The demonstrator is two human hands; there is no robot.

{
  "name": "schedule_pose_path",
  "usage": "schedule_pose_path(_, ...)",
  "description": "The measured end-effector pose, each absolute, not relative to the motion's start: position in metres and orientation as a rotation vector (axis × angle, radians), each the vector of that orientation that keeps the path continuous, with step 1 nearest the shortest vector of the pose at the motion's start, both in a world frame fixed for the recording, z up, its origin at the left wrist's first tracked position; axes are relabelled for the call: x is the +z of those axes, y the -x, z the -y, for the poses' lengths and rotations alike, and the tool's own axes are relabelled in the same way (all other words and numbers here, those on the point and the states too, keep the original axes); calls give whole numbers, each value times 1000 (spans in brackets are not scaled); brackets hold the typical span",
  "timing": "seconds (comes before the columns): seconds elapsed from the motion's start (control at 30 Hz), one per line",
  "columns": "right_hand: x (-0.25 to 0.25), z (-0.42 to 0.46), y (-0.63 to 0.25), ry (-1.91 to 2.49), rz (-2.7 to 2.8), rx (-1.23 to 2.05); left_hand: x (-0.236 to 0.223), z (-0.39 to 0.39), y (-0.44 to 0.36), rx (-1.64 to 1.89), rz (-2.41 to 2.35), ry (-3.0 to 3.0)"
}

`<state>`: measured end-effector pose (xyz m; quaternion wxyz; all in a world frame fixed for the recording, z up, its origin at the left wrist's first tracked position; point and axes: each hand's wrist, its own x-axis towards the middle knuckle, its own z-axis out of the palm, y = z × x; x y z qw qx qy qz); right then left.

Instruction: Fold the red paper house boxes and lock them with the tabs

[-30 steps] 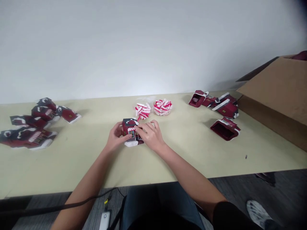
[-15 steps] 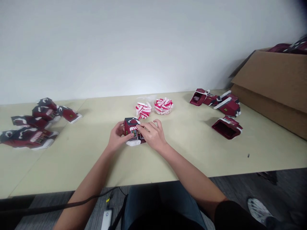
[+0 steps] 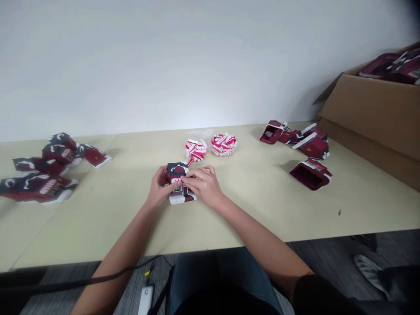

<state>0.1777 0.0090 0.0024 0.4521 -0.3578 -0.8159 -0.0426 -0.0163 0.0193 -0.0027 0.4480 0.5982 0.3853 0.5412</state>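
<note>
Near the middle of the table's front half is a small maroon toy house [image 3: 179,168] with a dark, snow-trimmed roof and a white base edge. My left hand [image 3: 159,187] grips it by its left side, thumb across the front. A red-and-white striped awning [image 3: 176,180] shows on the house front. My right hand [image 3: 204,184] has its fingers bunched against the front's right part, just beside that awning; whatever is under the fingertips is hidden. Behind the house lie a loose pile of striped pieces [image 3: 196,150] and a clear bag of striped pieces [image 3: 224,145].
Several similar toy houses [image 3: 62,153] lie in a group at the left. More houses [image 3: 313,146] lie on their sides at the right, one open-bottomed house [image 3: 311,175] nearest. A cardboard box [image 3: 377,100] full of houses stands far right. A cable [image 3: 108,278] hangs by the table edge.
The toy house has turned and tipped slightly, now showing more of its roof, and shifted a little left. Both hands stay on it. A person's shoe at lower right has moved.
</note>
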Motion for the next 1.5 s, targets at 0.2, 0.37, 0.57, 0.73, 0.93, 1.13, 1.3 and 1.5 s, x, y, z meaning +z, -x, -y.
schedule_pose_path(0.2, 2, 0, -173, 956, 1712, 254, -2, -20, 19, 1448, -944, -1637)
schedule_pose_path(0.37, 6, 6, -173, 995, 1471, 737, 2, -17, 23, 1562, -833, -1752)
schedule_pose_path(0.57, 13, 14, -174, 816, 1515, 932, 10, -3, 21, 1543, -884, -1788)
schedule_pose_path(0.73, 13, 23, -170, 849, 1550, 908, 12, 16, 24, 1538, -962, -1772)
schedule_pose_path(0.93, 9, 34, -156, 907, 1657, 827, 12, 42, 41, 1558, -1033, -1786)
schedule_pose_path(1.13, 21, 50, -139, 1013, 1769, 934, 4, 63, 68, 1488, -1150, -1819)
schedule_pose_path(1.3, 20, 87, -128, 1183, 1718, 820, 3, 69, 103, 1603, -1506, -1623)
schedule_pose_path(1.5, 3, 130, -146, 1143, 1620, 517, 19, 69, 167, 1687, -2204, -1290)
